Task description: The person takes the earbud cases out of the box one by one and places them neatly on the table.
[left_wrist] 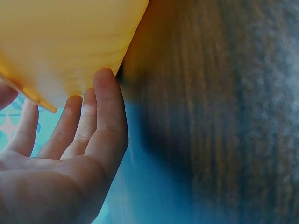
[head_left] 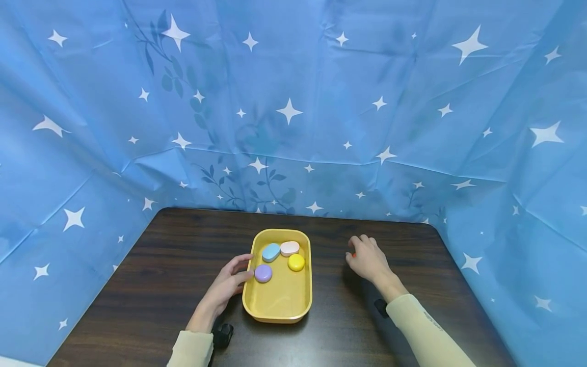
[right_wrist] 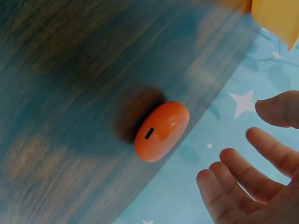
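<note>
My left hand (head_left: pixel 224 285) is at the left side of a yellow tray (head_left: pixel 277 311), its fairly straight fingertips against the outer wall in the left wrist view. Inside the tray lie a purple round case (head_left: pixel 263 273), a light blue oval case (head_left: pixel 271 252), a pale pink oval case (head_left: pixel 290 248) and a yellow round case (head_left: pixel 296 262). On the table to the right is an orange oval case (right_wrist: pixel 162 131) with a small dark slot. Over it my right hand (head_left: pixel 368 260) hovers, fingers spread and apart from it in the right wrist view.
A dark wood-grain table (head_left: pixel 183 239) carries the tray near its middle. Behind and beside it hangs a blue curtain (head_left: pixel 293 132) with white stars. Each wrist wears a small black device, the left one (head_left: pixel 223 335) close to the tabletop.
</note>
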Demonstrator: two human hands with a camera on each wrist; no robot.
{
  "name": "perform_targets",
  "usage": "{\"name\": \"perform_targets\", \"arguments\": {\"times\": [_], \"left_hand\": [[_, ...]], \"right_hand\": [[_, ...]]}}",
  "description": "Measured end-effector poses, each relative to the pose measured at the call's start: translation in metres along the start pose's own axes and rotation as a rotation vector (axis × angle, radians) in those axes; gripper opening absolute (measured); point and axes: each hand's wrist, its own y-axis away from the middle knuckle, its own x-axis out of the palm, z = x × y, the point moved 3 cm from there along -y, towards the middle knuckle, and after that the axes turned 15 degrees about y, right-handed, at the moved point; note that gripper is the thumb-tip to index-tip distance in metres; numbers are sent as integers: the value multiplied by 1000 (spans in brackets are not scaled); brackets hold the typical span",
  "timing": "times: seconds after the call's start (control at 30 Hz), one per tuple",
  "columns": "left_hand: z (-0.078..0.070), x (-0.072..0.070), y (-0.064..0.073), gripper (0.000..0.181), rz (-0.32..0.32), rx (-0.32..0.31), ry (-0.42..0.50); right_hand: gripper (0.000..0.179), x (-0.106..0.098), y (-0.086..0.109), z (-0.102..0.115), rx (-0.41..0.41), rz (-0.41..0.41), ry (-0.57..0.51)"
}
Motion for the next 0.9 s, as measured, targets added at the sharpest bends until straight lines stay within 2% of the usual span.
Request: {"name": "perform_targets", "arguments": {"times": [0.57, 0.9], "left_hand": [[1, 0, -1, 48, -1, 4, -3], [1, 0, -1, 48, -9, 10, 0]], "right_hand": [[23, -17, 8, 24, -50, -84, -38], [23, -20, 10, 38, -62, -130, -35]]}}
